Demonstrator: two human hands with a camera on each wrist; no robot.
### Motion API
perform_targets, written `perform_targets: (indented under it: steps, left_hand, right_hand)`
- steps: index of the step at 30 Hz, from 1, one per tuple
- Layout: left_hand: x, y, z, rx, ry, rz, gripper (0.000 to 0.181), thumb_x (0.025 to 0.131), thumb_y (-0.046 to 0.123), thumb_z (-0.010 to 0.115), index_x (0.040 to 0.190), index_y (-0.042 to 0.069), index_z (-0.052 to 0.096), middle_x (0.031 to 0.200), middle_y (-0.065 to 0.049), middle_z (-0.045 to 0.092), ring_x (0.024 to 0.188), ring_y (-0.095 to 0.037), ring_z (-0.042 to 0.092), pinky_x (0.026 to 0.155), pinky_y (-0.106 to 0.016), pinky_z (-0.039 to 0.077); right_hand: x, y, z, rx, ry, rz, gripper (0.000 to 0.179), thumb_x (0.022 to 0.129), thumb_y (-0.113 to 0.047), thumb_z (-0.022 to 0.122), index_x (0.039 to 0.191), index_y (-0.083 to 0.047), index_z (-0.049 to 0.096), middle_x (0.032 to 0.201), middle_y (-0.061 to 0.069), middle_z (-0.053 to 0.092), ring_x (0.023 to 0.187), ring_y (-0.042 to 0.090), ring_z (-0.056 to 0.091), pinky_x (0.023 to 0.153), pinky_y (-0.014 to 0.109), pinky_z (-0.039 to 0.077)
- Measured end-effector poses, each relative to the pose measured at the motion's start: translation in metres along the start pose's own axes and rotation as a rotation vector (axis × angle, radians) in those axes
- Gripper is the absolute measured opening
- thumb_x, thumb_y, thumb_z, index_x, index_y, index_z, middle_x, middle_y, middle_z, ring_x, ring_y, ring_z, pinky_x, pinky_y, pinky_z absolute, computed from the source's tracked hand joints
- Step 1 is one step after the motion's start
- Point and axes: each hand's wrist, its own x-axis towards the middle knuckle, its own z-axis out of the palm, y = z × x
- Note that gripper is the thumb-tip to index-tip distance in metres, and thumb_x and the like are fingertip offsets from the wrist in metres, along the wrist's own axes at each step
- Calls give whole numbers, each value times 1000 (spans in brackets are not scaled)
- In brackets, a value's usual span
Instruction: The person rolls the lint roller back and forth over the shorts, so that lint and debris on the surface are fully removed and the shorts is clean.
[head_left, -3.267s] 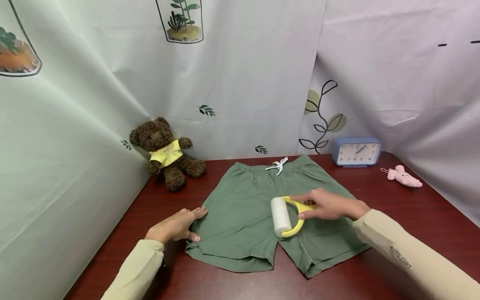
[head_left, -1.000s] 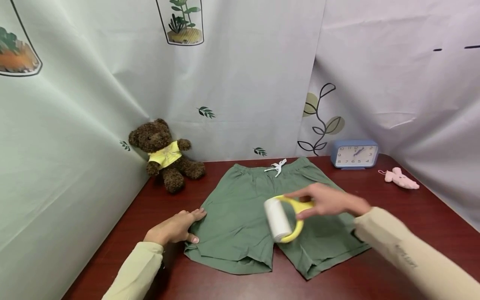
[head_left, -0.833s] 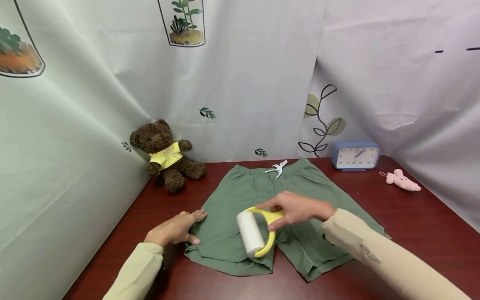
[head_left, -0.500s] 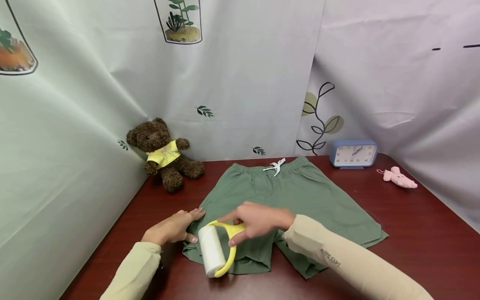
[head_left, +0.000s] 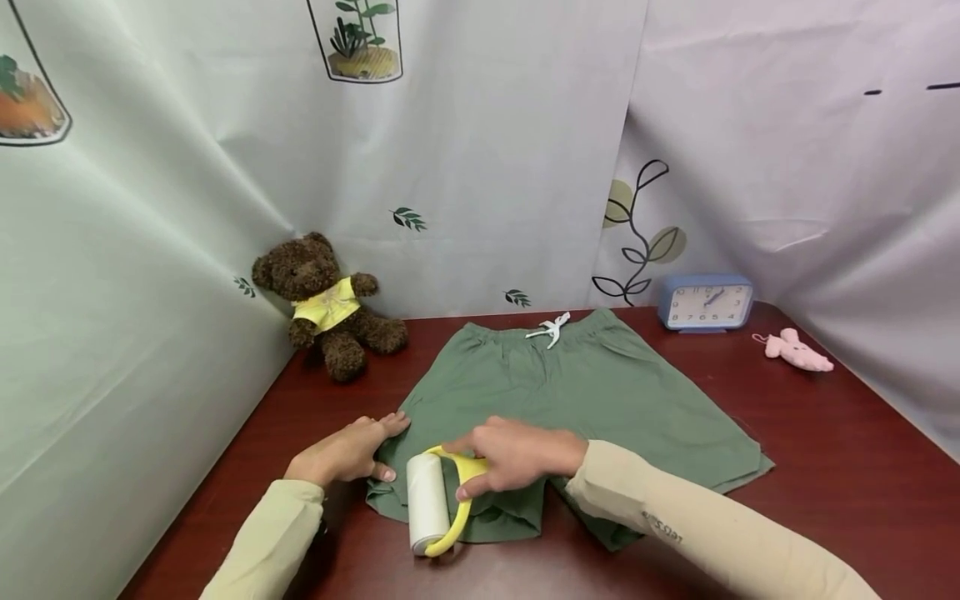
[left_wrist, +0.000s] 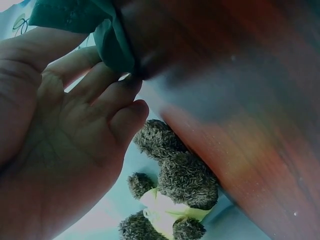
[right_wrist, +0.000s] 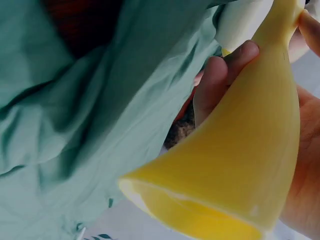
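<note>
Green drawstring shorts (head_left: 585, 383) lie spread on the dark red table, waistband at the far side. My right hand (head_left: 517, 454) grips the yellow handle of a lint roller (head_left: 427, 504), whose white roll overlaps the left leg's hem and reaches past it towards me. The hollow handle end (right_wrist: 235, 135) fills much of the right wrist view. My left hand (head_left: 348, 450) rests on the outer edge of the left leg, fingers extended and thumb apart. In the left wrist view, its fingertips are at a fold of the green cloth (left_wrist: 117, 47). My right forearm covers part of the right leg.
A brown teddy bear (head_left: 322, 300) in a yellow shirt sits at the back left. Towards the back right stand a blue clock (head_left: 707, 302) and a small pink plush toy (head_left: 798, 352). White printed cloth (head_left: 487, 167) hangs around the table (head_left: 825, 475).
My right hand has carried the lint roller left and nearer, from mid-shorts to the left leg's hem. Over the last half second it shifts slightly right. My left hand stays put.
</note>
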Motion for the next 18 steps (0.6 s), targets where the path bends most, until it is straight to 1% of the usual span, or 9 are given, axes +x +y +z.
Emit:
perform_targets:
  steps: [6,11,18]
  left_hand:
    - [0,0,1,-22,-7,-4,85,80,21,81,153,2,42,161,-22,35,148,-51,29,120,-64,29]
    - [-2,0,3,-39,-7,5,85,80,20,81,153,1,41,162,-22,34,150,-49,27,121,-64,27]
    - [-1,0,0,-23,-1,2,86,80,21,81,153,2,41,162,-22,34,149,-50,28,120,-64,29]
  right_hand:
    - [-11,9,-2,33,-3,8,61,93,-36,74,146,-13,55,62,-9,37,52,3,27,51,16,27]
    - [-22,18,-2,78,9,16,60,92,-34,74,146,-13,55,57,-10,34,51,3,26,50,16,27]
    - [-44,36,-6,140,55,25,60,91,-32,76,144,-12,57,52,-13,30,46,1,28,47,14,30]
